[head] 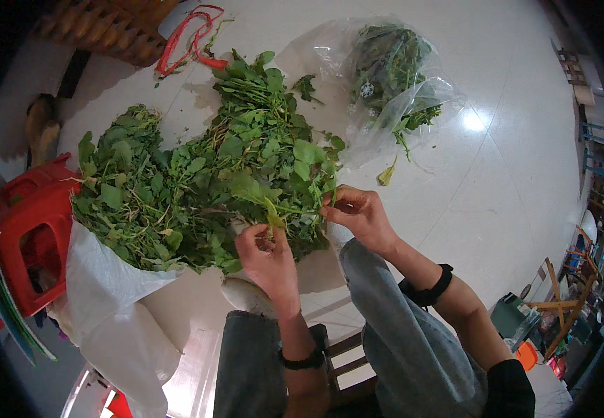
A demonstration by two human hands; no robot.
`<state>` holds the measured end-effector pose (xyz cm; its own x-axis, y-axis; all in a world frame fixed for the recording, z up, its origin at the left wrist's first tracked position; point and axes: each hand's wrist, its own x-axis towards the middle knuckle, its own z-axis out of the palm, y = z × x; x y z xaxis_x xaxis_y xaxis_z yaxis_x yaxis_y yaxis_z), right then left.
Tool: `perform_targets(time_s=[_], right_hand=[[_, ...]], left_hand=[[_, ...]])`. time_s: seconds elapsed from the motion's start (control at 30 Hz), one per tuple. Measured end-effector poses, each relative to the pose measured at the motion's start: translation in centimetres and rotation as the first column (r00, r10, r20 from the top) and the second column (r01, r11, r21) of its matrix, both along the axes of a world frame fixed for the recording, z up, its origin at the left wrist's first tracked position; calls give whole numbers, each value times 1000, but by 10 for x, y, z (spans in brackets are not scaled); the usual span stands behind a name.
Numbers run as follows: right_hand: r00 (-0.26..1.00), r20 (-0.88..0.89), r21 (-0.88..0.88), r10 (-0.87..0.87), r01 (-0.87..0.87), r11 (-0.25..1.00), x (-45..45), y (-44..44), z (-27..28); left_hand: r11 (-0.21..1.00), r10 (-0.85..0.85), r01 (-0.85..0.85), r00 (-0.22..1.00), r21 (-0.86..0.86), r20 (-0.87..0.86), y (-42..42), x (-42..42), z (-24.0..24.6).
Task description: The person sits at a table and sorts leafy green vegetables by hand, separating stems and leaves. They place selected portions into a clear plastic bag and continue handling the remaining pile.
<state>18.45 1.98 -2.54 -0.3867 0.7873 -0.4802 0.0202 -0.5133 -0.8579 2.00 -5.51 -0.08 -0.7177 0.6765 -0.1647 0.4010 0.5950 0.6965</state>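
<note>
A large heap of leafy greens (239, 157) with thin stems lies in front of me. My right hand (360, 215) pinches the stem end of a leafy green sprig (292, 210) between thumb and fingertips, at the heap's right edge. The sprig stretches leftward over the heap. My left hand (266, 258) has its fingertips on a yellowish leaf (274, 215) at the sprig's other end, with thumb and forefinger close together. Some of the leaf is hidden behind those fingers.
Greens fill a clear plastic bag (385, 73) on the tiled floor (469, 198). A loose yellow leaf (386, 175) lies near it. Red plastic strapping (189, 44) is at the top. At left stand a red plastic stool (35, 235) and a white plastic bag (119, 282).
</note>
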Motion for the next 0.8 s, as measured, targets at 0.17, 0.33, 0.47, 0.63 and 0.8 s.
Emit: perform_targets(time_s=[0.17,0.33,0.47,0.63,0.8], right_hand=[[999,-7,30,31,-31,999,0,1,-1],[997,13,72,74,-74,995,-1,1,0],[997,42,-31,60,-59,998,3,6,2],[1000,4,-77,1,-1,997,8,11,0],[986,-124,-176,-108,85,981,9,16,-5]], left_hand=[[982,-26,23,1000,190,15,0,14,9],[966,-150,67,932,250,329,25,20,-1],[970,91,-236,589,63,803,20,10,-2],[858,-18,-477,343,191,939,9,7,-1],[887,-106,-382,379,260,919,-18,-16,-3]])
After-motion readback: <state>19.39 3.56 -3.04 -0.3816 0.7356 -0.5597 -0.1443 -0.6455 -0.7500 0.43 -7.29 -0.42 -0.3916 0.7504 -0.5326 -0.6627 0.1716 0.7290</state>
